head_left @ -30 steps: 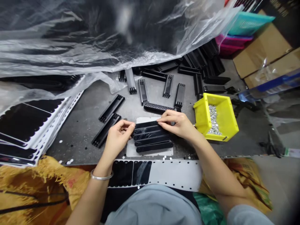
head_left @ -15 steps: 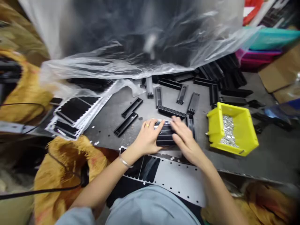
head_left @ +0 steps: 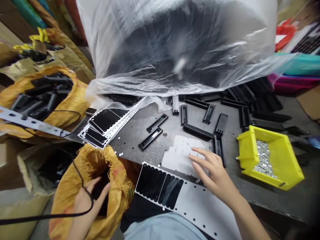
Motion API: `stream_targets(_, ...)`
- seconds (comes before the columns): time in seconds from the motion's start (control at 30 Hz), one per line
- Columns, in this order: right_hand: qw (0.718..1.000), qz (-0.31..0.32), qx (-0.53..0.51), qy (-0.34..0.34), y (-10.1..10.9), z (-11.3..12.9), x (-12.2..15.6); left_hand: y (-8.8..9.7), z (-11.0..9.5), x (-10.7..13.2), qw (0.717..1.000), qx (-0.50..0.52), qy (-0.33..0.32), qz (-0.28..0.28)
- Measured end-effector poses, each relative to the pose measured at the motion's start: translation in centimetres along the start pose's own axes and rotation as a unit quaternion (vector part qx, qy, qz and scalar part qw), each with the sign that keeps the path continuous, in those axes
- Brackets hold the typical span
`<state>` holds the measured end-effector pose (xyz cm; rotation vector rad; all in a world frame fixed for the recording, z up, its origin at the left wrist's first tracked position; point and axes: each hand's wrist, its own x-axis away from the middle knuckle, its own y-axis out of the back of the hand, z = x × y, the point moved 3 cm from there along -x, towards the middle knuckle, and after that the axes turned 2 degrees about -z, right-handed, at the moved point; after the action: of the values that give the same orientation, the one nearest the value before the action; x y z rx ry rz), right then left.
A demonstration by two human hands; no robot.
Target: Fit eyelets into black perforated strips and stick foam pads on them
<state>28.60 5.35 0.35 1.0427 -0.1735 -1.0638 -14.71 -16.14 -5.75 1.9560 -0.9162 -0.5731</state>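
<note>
My left hand is down inside the mouth of a yellow woven sack at the lower left, fingers spread over its dark inside; I see nothing gripped in it. My right hand lies flat with fingers stretched out on a white backing sheet on the grey metal table. The sheet is bare. In front of it, at the table edge, lies a long liner sheet with several black strips. Loose black plastic bars are scattered on the table beyond.
A yellow bin of small metal washers stands right of my right hand. A big clear plastic bag of black parts hangs over the back. Stacked sticker sheets lie at the left. Another sack with black parts sits far left; a black cable crosses the near sack.
The stack of black strips that both hands pressed on the white sheet is gone. My left hand has swung down into the sack; my right hand stays flat on the bare sheet. View turned left.
</note>
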Motion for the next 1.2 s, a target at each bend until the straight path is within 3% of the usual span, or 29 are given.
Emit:
stream_targets(0.1, 0.996, 0.068, 0.029, 0.054, -2.3, 0.4, -6.5, -2.2, -8.8, -1.8, 0.980, 0.107, -0.098, 0.138)
stream_targets(0.13, 0.993, 0.092, 0.047, 0.057, -3.3, 0.3, -9.0, -3.0, -12.0, -2.7, 0.973, 0.127, -0.137, 0.137)
stream_targets(0.2, 0.988, 0.124, 0.073, 0.050, -5.4, 0.0, -13.8, -4.5, -17.5, -5.3, 0.969, 0.137, -0.201, 0.042)
stream_targets(0.23, 0.988, 0.125, 0.076, 0.052, -6.4, -0.1, -16.0, -5.4, -19.4, -6.8, 0.969, 0.118, -0.217, 0.021)
stream_targets(0.3, 0.986, 0.133, 0.080, 0.059, -8.0, -0.2, -19.4, -7.3, -21.6, -9.2, 0.967, 0.092, -0.233, 0.041)
stream_targets(0.37, 0.985, 0.144, 0.082, 0.056, -8.3, -0.4, -20.8, -8.5, -22.5, -10.1, 0.952, 0.104, -0.270, 0.097)
stream_targets(0.43, 0.984, 0.151, 0.088, 0.041, -7.0, -0.9, -19.8, -9.1, -22.9, -9.2, 0.921, 0.142, -0.327, 0.156)
stream_targets(0.53, 0.984, 0.174, 0.046, 0.000, -3.3, -2.2, -14.6, -10.2, -24.2, -5.8, 0.874, 0.190, -0.408, 0.185)
stream_targets(0.63, 0.966, 0.175, -0.143, -0.121, 0.7, -3.8, -8.4, -12.0, -26.5, -3.3, 0.856, 0.204, -0.450, 0.151)
stream_targets(0.7, 0.950, 0.155, -0.205, -0.177, 2.6, -4.6, -5.3, -13.0, -27.8, -2.8, 0.847, 0.213, -0.461, 0.158)
stream_targets(0.77, 0.945, 0.136, -0.221, -0.201, 3.5, -5.0, -3.5, -13.4, -28.3, -3.1, 0.833, 0.220, -0.466, 0.200)
stream_targets(0.9, 0.947, 0.095, -0.226, -0.209, 3.1, -5.1, -2.8, -13.0, -27.5, -3.7, 0.820, 0.224, -0.448, 0.279)
stream_targets(0.97, 0.957, 0.072, -0.208, -0.188, 2.4, -4.9, -3.5, -12.8, -27.0, -3.7, 0.840, 0.227, -0.423, 0.252)
stream_targets(1.03, 0.975, 0.054, -0.166, -0.140, 1.6, -4.5, -4.4, -12.8, -26.7, -3.7, 0.876, 0.198, -0.403, 0.177)
stream_targets(1.1, 0.985, 0.057, -0.134, -0.088, 0.8, -4.0, -5.1, -13.2, -26.7, -3.6, 0.891, 0.158, -0.404, 0.131)
stream_targets(1.2, 0.983, 0.099, -0.151, -0.043, 0.0, -3.3, -5.3, -14.0, -27.0, -3.6, 0.870, 0.163, -0.422, 0.197)
